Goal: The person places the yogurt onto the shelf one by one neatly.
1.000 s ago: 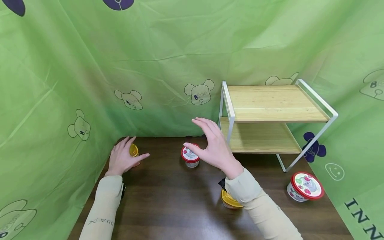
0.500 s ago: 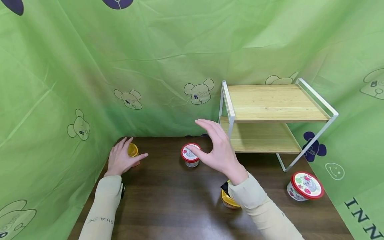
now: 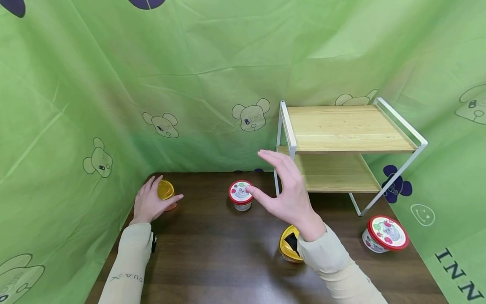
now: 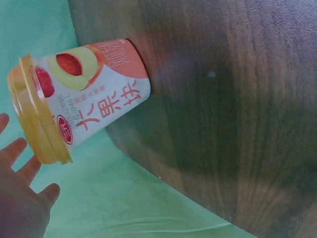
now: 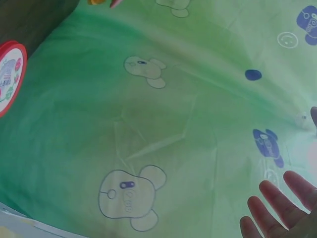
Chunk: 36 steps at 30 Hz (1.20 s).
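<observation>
At the table's far left corner stands a peach yogurt cup (image 3: 166, 190) with a yellow lid. My left hand (image 3: 145, 202) is beside it, fingers spread and thumb out in front. In the left wrist view the fingertips are right at the rim of the yellow lid (image 4: 37, 109). My right hand (image 3: 289, 192) is raised over the table, holding nothing, its fingers extended and thumb apart. Its thumb tip overlaps a small red-lidded tub (image 3: 239, 193) in the head view. Below the right wrist sits another yellow-lidded cup (image 3: 287, 249), partly hidden by the sleeve and a black wrist piece.
A two-tier wooden shelf (image 3: 353, 131) with a white metal frame stands at the back right. In front of it, near the right edge, is a larger red-lidded tub (image 3: 386, 234). Green printed cloth (image 3: 205, 93) surrounds the dark wood table (image 3: 212, 253).
My right hand has drifted right, showing more of the small red-lidded tub and the nearer yellow-lidded cup. The left hand has shifted slightly left with the view, still beside its cup.
</observation>
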Each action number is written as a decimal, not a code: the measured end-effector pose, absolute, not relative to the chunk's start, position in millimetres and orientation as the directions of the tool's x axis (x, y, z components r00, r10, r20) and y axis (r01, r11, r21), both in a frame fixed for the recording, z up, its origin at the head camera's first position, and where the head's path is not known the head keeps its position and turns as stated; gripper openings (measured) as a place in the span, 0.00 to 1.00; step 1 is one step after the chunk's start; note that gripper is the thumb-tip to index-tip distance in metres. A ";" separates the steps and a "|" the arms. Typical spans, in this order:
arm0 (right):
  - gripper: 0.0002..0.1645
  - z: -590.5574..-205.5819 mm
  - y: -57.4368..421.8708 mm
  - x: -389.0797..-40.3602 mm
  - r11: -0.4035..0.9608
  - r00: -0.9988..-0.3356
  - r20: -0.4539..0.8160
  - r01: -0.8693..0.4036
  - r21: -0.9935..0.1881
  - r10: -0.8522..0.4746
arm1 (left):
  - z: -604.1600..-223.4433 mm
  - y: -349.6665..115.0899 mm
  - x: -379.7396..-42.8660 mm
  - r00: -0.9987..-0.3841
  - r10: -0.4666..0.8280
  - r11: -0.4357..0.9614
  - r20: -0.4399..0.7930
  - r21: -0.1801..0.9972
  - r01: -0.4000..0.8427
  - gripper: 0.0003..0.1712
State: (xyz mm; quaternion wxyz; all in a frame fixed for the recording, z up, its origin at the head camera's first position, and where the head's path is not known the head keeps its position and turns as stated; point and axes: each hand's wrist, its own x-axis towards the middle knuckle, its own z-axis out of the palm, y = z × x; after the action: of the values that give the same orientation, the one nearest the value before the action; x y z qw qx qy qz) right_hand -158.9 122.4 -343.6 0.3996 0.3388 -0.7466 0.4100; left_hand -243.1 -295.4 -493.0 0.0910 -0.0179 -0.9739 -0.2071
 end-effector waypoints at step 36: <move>0.43 -307.6 174.0 -133.4 0.562 -0.349 0.936 -0.764 -0.318 0.055 | -511.6 -303.2 -243.6 -0.989 -0.048 0.886 0.142 0.464 0.023 0.74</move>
State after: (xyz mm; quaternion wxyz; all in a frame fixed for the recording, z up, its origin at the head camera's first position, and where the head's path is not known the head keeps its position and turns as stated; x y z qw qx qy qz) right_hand -133.4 174.0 -307.6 0.5145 0.2467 -0.7184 0.3979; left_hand -243.6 -303.2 -511.6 0.0748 0.0064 -0.9681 -0.2390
